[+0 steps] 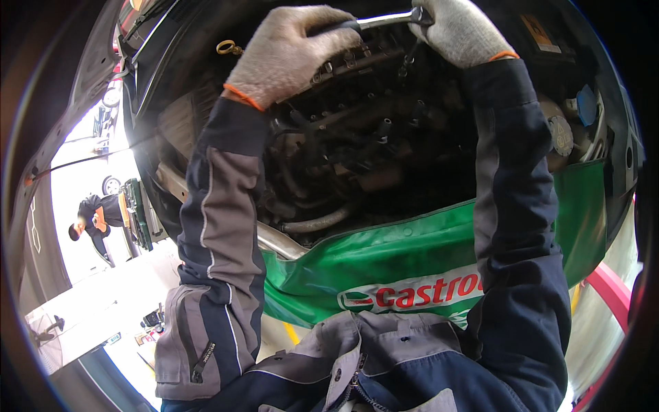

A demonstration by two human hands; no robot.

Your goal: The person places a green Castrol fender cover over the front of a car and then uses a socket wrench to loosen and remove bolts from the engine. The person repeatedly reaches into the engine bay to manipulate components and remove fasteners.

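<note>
Both my hands wear pale knit gloves with orange cuffs and reach over the engine of a car. My left hand is wrapped round the dark handle of a ratchet wrench, which lies nearly level across the top of the view. At the tool's head, my right hand is closed round it, its fingers partly hidden behind the ratchet. Below the head a dark, slim part points down into the engine; whether it joins the ratchet I cannot tell. A yellow dipstick ring shows left of my left hand.
A green fender cover drapes over the car's front edge, against my body. On the right sit a fluid reservoir with a round cap and a blue cap. A red curved bar stands lower right. Another person stands far left.
</note>
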